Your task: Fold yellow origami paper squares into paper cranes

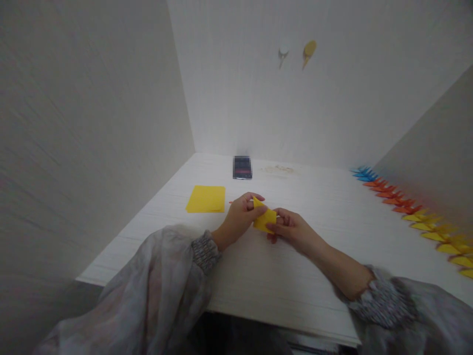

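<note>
the left hand (239,216) and the right hand (294,229) pinch a folded yellow paper (269,217) over the white table (318,195), covering parts of it; an orange thing (231,202) beside the left hand is mostly hidden.

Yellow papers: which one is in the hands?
The small folded piece, gripped by left hand and right hand. The flat yellow paper and yellow folded shapes at far right lie on the table, untouched.
</note>
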The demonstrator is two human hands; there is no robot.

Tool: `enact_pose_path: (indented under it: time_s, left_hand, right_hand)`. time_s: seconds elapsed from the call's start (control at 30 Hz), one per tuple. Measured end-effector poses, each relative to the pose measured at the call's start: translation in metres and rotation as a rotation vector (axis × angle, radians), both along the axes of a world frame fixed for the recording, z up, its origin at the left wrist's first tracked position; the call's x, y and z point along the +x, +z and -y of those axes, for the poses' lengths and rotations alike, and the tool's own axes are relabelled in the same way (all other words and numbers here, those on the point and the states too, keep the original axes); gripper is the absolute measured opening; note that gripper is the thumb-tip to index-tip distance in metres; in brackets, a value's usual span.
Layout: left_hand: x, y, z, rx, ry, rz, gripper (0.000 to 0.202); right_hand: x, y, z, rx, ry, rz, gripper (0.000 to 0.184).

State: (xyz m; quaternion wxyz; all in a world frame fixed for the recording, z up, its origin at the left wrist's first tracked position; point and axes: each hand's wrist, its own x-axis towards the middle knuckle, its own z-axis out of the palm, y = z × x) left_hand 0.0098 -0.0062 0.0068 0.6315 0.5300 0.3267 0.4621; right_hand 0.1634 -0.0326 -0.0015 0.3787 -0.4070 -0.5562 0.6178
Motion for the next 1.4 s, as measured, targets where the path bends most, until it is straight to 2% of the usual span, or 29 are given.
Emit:
enact_pose_path:
  time_s: [0.1, 0.23, 0.4, 0.5, 0.6, 0.8, 0.9, 1.03, 1.1, 1.2, 1.3, 1.4]
  left_hand:
    - [0.001, 0.000, 0.001, -0.009, -0.052, 0.007, 0.025]
    - [0.001, 0.002, 0.001, -0.037, -0.048, 0.037, 0.022]
    - [0.000, 0.002, 0.000, -0.040, -0.053, 0.118, 0.020]
    - [-0.002, 0.002, -0.002, 0.009, -0.039, 0.100, 0.019]
    - [-0.005, 0.001, -0.005, 0.080, -0.052, -0.037, 0.018]
    - [-0.010, 0.004, -0.007, 0.385, 0.033, -0.274, 0.019]
    - [-0.011, 0.006, -0.004, 0.304, -0.056, -0.206, 0.022]
    - [-0.010, 0.008, 0.000, 0.136, -0.209, -0.003, 0.022]
    - [-0.010, 0.006, -0.001, 0.017, -0.209, 0.056, 0.022]
    - [-0.010, 0.003, -0.005, -0.091, -0.137, 0.045, 0.033]
    - [-0.011, 0.000, -0.008, -0.139, -0.101, 0.007, 0.042]
    - [-0.012, -0.002, -0.009, -0.144, -0.101, -0.018, 0.045]
  right_hand:
    - [-0.003, -0.003, 0.000, 0.036, -0.077, 0.038, 0.026]
    - [-0.005, -0.008, -0.002, 0.125, -0.237, 0.101, 0.028]
    - [0.001, -0.005, -0.003, 0.330, -0.273, 0.323, 0.015]
    - [0.006, 0.001, -0.001, 0.512, -0.354, 0.457, 0.011]
    - [0.013, 0.005, -0.001, 0.733, -0.377, 0.568, 0.009]
    - [0.025, 0.008, -0.001, 1.245, -0.350, 0.747, 0.012]
    - [0.028, 0.010, 0.000, 1.402, -0.341, 0.823, 0.015]
    - [0.032, 0.013, 0.002, 1.516, -0.321, 0.895, 0.016]
    - [0.032, 0.014, 0.002, 1.557, -0.311, 0.907, 0.017]
    - [0.030, 0.013, 0.001, 1.591, -0.263, 0.921, 0.014]
    - [0.027, 0.010, 0.001, 1.555, -0.201, 0.910, 0.013]
    - [0.026, 0.008, 0.000, 1.398, -0.140, 0.790, 0.014]
